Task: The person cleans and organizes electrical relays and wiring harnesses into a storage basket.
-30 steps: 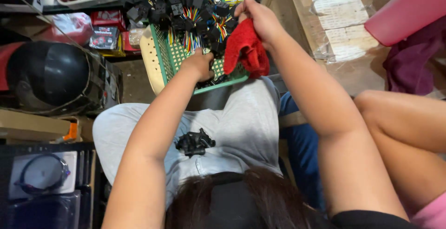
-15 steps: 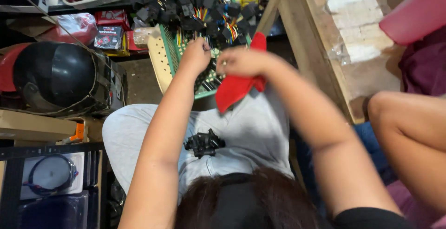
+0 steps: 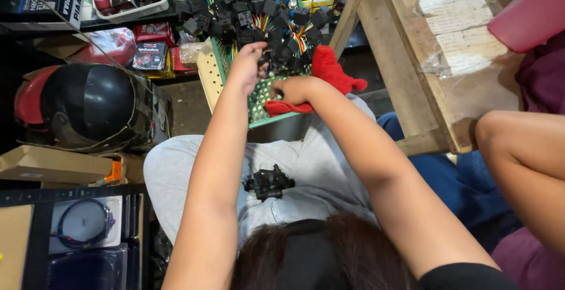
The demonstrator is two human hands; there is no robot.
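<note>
A green plastic basket (image 3: 259, 104) sits in front of my knees, heaped with several black relay sockets (image 3: 235, 7) on coloured wires. My left hand (image 3: 247, 63) is closed around one black socket (image 3: 263, 60) over the basket. My right hand (image 3: 292, 90) is curled just beside it, lying on a red cloth (image 3: 329, 69) draped over the basket's right side; what its fingers pinch is hidden. A cluster of black sockets (image 3: 268, 182) rests on my lap, on the light grey trousers.
A black and red helmet (image 3: 88, 101) lies at left above a cardboard box (image 3: 53, 163). A wooden stool (image 3: 412, 66) with a bag of white labels (image 3: 459, 31) stands at right. Another person's knee (image 3: 518, 160) is at far right. Shelves of boxed parts (image 3: 150, 54) lie beyond.
My right hand came down from above the basket with the red cloth, which now lies on the basket. My left hand shifted up onto a black socket, and the hands met.
</note>
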